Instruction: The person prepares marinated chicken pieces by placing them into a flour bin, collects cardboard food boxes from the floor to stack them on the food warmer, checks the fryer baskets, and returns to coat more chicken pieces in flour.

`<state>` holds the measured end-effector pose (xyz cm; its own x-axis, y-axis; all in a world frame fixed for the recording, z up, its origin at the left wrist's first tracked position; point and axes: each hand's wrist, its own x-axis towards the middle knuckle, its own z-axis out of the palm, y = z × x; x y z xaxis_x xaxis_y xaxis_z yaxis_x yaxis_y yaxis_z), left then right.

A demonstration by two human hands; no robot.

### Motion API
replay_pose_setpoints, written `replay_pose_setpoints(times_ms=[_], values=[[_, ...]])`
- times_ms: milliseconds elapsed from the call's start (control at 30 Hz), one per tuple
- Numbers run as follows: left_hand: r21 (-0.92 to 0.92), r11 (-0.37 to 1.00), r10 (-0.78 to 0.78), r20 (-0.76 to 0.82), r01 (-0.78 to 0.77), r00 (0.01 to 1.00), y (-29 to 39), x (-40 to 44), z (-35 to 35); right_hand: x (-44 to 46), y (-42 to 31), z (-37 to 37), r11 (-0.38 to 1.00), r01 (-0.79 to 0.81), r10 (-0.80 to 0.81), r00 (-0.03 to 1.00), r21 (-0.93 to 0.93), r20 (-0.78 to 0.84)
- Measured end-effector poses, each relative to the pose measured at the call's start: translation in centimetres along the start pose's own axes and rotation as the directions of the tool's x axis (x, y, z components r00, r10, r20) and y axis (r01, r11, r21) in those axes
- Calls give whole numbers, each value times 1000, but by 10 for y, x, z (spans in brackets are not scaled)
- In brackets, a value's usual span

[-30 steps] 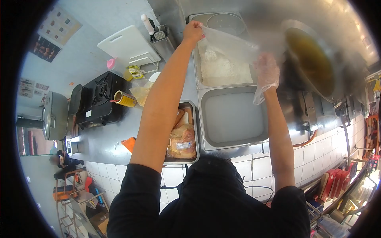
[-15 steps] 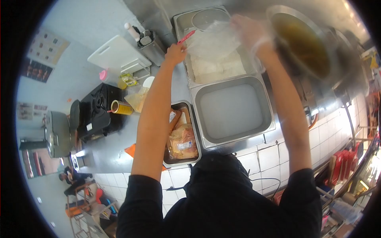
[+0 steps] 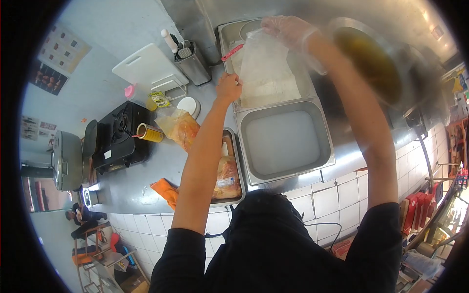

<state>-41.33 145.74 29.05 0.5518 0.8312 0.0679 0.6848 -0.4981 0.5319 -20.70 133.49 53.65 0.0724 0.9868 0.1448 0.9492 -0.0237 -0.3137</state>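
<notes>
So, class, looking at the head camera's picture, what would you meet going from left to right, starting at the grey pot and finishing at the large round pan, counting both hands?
Grey pot → black stove → yellow can → utensil holder → left hand → right hand → large round pan.

On the left, a black stove (image 3: 122,128) stands on the metal counter (image 3: 124,190), a yellow can (image 3: 152,134) just beside it. Farther off, a white cutting board (image 3: 146,66) stands near a metal utensil holder (image 3: 196,68). An orange cloth (image 3: 166,192) lies at the counter's near edge.
</notes>
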Motion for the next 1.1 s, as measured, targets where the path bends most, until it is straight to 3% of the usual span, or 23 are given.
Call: replay_pose_setpoints(times_ms=[67, 133, 200, 267, 367, 467, 567, 667, 733, 833, 1033, 1100], values=[[-57, 998, -28, 9, 28, 1000, 3, -3, 0, 1, 3, -9, 995, -44, 54, 991, -86, 122], [-117, 992, -47, 13, 48, 999, 2, -8, -2, 30, 73, 17, 953, 123, -112, 992, -276, 55], [-102, 993, -52, 6, 53, 999, 3, -13, -4, 44, 86, 23, 942, 126, -114, 992, -312, 57], [-116, 992, -52, 16, 54, 999, 6, -15, -2, 26, 50, 2, 978, -45, 71, 990, -206, 121], [-171, 982, -74, 22, 76, 997, 2, -18, 1, 9, 21, -15, 991, -100, 109, 990, -91, 95], [-207, 974, -96, 10, 96, 995, 0, -20, 4, -10, -6, -28, 944, -326, 307, 919, 41, 247], [-239, 962, -134, 17, 135, 991, -3, -25, 4, -11, 23, -13, 981, -127, 148, 979, -148, 142], [-245, 957, -155, 22, 156, 988, -7, -30, 0, 29, 95, 24, 968, -128, 163, 975, -216, 151], [-249, 950, -186, 25, 186, 982, -9, -28, -2, 21, 112, 28, 988, -8, 33, 987, -156, 158], [-284, 941, -182, 40, 185, 983, -14, -28, 3, -1, 93, 24, 985, 35, -18, 994, -166, 105], [-332, 916, -196, 121, 226, 973, -20, -25, 18, -25, 62, 30, 975, -215, 219, 974, 62, -64], [-314, 921, -203, 114, 229, 972, -21, -25, 18, -28, 44, 23, 851, -352, 380, 925, 391, 4]])
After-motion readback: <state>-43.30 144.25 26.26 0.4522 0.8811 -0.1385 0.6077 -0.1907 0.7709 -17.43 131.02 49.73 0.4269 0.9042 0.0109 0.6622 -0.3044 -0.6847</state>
